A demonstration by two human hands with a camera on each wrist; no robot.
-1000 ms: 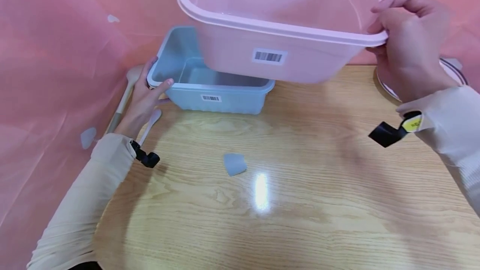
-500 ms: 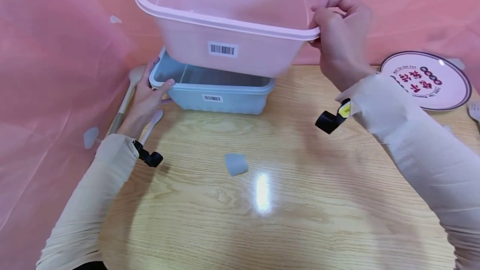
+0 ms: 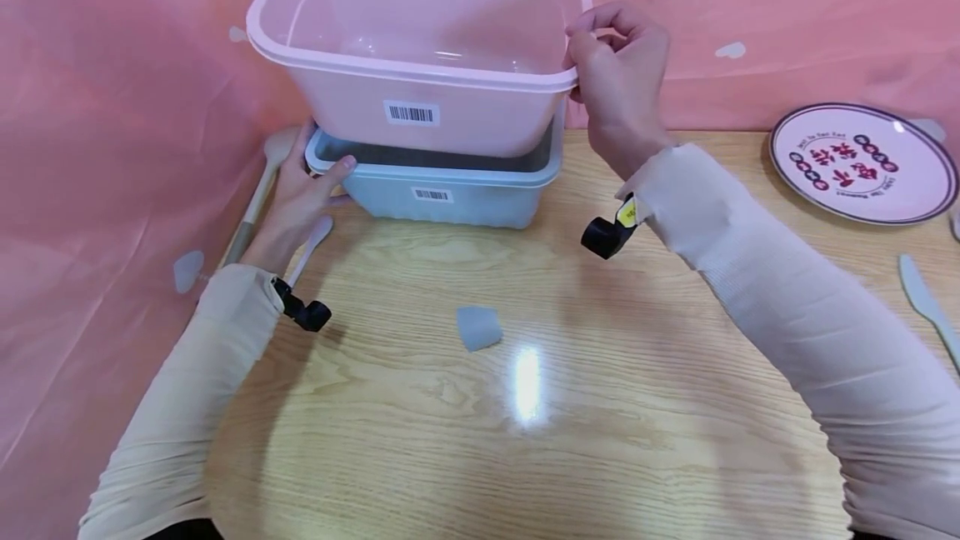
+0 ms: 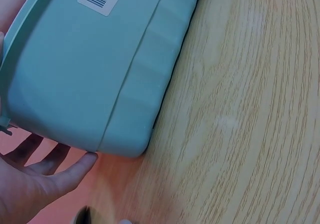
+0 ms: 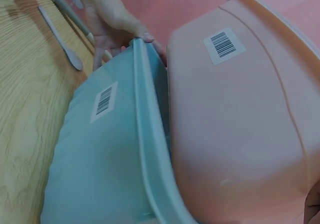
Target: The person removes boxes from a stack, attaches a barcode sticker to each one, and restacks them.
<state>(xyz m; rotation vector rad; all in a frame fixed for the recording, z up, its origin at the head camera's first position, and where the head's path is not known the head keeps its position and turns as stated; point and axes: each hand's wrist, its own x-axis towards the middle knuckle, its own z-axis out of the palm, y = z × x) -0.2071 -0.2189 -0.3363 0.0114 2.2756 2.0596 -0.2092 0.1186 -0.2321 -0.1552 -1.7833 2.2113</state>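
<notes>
A pink plastic bin [image 3: 450,119] with a barcode label hangs level, its bottom dipped into a pale blue bin [image 3: 450,194] on the wooden table [image 3: 600,407]. My right hand [image 3: 618,82] pinches the pink bin's right rim. My left hand [image 3: 300,198] holds the blue bin's left front corner, thumb on the front rim and fingers along the side. The right wrist view shows the pink bin [image 5: 240,129] nested inside the blue bin [image 5: 100,154], with the left hand [image 5: 112,26] beyond. In the left wrist view, the blue bin [image 4: 90,74] rests on the table beside my left hand's fingers [image 4: 30,184].
A wooden-handled spoon [image 3: 258,190] and a white spoon [image 3: 311,244] lie by my left wrist. A small grey piece [image 3: 478,327] sits mid-table. A pink printed plate [image 3: 862,161] and a pale knife [image 3: 926,298] lie at the right. Pink cloth hangs behind and left.
My right hand has carried the pink bin left and down, from above the table into the blue bin. The left hand has stayed on the blue bin's corner.
</notes>
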